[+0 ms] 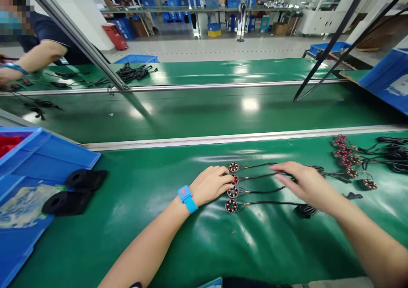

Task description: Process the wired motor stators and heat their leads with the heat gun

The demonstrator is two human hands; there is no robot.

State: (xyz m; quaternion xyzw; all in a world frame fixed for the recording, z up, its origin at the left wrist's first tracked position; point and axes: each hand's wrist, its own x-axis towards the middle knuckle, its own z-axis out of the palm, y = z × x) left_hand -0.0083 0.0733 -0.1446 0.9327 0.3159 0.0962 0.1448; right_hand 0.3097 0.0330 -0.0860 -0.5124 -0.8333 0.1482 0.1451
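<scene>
Several small ring-shaped motor stators with copper windings lie in a column on the green table mat, each with a black cable running right. My left hand point(212, 186), with a blue wristband, has its fingers closed around the second stator from the top point(235, 179), partly covering it. Above it is the top stator point(233, 166); below it are another stator point(232, 192) and the bottom stator point(231, 206). My right hand point(302, 181) is over the cables, its fingers stretched out and the thumb apart. Beneath it, a bundled black cable point(305, 211) is partly hidden.
More stators point(344, 152) with coiled cables point(398, 156) lie at the right. On the left stand a blue crate point(63, 147) and black foam-like holders point(68, 201). A metal rail point(191, 142) crosses behind the work. Across the bench, a co-worker's arm point(38, 58) reaches over cables.
</scene>
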